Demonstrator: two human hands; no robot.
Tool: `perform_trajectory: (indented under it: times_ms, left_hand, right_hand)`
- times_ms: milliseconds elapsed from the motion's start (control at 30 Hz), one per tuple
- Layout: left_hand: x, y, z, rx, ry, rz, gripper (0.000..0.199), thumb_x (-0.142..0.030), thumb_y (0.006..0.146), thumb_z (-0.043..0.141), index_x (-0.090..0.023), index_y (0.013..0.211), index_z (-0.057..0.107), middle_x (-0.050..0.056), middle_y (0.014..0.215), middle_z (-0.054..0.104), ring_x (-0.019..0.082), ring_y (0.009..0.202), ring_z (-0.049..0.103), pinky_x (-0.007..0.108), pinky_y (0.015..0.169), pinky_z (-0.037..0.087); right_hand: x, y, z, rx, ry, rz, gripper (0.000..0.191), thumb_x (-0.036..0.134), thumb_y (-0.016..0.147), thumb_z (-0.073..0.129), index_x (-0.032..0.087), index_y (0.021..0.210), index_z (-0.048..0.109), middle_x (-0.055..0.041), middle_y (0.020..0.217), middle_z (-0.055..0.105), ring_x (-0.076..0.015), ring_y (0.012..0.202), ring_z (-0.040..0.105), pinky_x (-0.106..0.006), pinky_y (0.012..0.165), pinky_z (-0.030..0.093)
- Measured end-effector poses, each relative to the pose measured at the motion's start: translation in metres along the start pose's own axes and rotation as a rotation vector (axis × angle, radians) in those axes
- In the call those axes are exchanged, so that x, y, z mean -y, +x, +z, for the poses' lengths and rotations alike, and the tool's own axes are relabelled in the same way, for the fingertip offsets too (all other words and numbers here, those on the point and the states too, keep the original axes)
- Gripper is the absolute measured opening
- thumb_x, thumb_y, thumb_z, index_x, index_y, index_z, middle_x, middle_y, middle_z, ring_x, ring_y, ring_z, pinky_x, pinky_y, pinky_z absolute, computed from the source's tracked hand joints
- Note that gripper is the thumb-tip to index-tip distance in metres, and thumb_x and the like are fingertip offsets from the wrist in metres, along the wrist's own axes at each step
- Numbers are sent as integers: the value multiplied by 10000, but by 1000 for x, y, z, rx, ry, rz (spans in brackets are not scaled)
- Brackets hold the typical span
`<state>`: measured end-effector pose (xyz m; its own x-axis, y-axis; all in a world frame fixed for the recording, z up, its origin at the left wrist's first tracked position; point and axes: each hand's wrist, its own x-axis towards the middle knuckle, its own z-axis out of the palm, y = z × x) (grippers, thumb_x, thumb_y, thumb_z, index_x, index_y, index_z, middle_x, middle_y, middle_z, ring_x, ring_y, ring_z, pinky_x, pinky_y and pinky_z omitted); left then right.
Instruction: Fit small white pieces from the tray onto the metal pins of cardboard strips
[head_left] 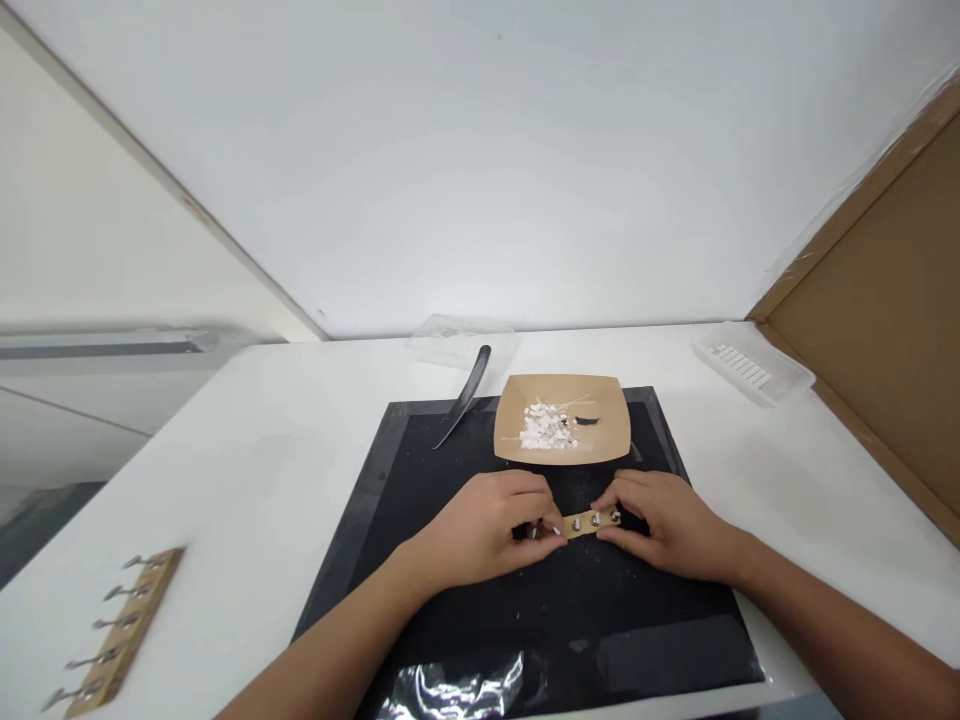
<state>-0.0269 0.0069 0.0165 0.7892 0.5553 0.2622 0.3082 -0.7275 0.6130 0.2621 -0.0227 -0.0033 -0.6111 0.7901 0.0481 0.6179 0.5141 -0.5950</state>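
A short tan strip with several small metal fittings [586,523] lies over the black mat [577,600], held between both hands. My left hand [499,525] is closed in a pinch at the strip's left end, and its fingers hide that end. A small white bit shows at the left fingertips; I cannot tell whether it is a fingernail or a loose piece. My right hand [667,525] grips the right end, with thumb below and fingers above. Just beyond the hands, a brown paper tray [607,440] holds white flakes [546,428] and a small dark piece [586,421].
A dark curved tool [469,390] rests slanted at the mat's back left edge, near clear plastic wrap [450,340]. A wooden strip with several metal hooks [124,635] lies far left. A clear container [757,365] with a white ribbed piece stands back right, beside a brown panel [885,300].
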Motion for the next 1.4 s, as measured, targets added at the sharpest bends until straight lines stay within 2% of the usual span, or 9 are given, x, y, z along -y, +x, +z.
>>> perform_trajectory:
  times_ms: [533, 733, 867, 1233, 1333, 1400]
  left_hand:
    - [0, 0, 1, -51, 156, 80, 89, -181, 1009, 630, -196, 976, 712, 21, 917, 742, 138, 802, 705, 237, 707, 529]
    - [-1, 1, 3, -45, 179, 63, 89, -179, 1007, 615, -195, 1045, 695, 22, 908, 726, 148, 791, 673, 256, 689, 514]
    - [-2, 2, 3, -34, 176, 49, 110, -230, 991, 659, -191, 1091, 684, 39, 947, 718, 170, 848, 666, 276, 735, 533]
    - [-1, 2, 6, 10, 216, 45, 102, -247, 1040, 596, -193, 1034, 683, 49, 944, 694, 185, 878, 638, 295, 755, 527]
    - [0, 2, 7, 8, 217, 35, 101, -251, 1036, 604, -191, 1027, 684, 51, 947, 692, 189, 890, 637, 296, 756, 525]
    - [-1, 2, 6, 5, 214, 35, 105, -254, 1036, 605, -193, 1030, 690, 51, 944, 691, 186, 882, 639, 293, 756, 526]
  right_hand:
    - [0, 0, 1, 2, -8, 4, 177, 364, 1005, 701, 237, 1127, 692, -18, 985, 711, -179, 837, 651, -294, 715, 430]
    - [0, 0, 0, 0, -11, 5, 175, 364, 1003, 700, 235, 1121, 690, -15, 988, 712, -178, 842, 654, -295, 722, 431]
    - [0, 0, 1, 3, -10, 2, 175, 373, 1013, 683, 234, 1120, 690, -18, 1001, 716, -185, 871, 666, -299, 744, 440]
    - [1, 0, 0, 3, -10, -9, 186, 384, 1016, 671, 241, 1135, 686, -21, 1028, 720, -187, 913, 681, -302, 789, 467]
    - [2, 1, -3, 17, -7, -17, 233, 422, 1010, 673, 243, 1161, 672, -26, 1018, 707, -188, 891, 669, -302, 770, 455]
    - [2, 0, -5, 19, -2, 1, 340, 460, 988, 693, 240, 1238, 628, -11, 931, 673, -178, 792, 631, -297, 704, 424]
